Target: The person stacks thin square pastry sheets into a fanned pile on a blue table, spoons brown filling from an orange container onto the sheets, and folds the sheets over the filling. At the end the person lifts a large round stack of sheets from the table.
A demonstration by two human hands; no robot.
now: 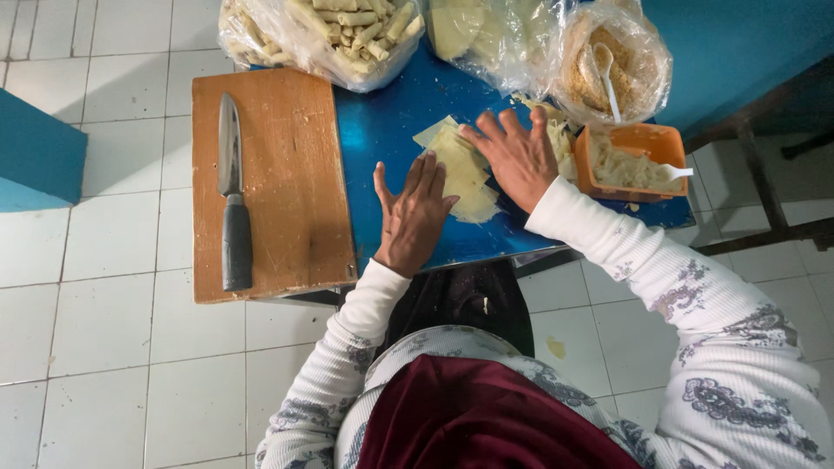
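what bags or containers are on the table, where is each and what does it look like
Clear plastic bag of rolls: far edge, above the cutting board, crinkled, full of pale rolled sticks.
Clear bag of wrappers: far centre, pale yellow sheets inside.
Clear bag of crumbs: far right, rounded, tan contents, white spoon.
Orange tub: right, beside the right hand, rectangular, pale filling.
No labels, signs or screens.

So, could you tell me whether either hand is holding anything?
Neither grips anything: the left hand and right hand lie flat, fingers spread, on the pale dough sheets.
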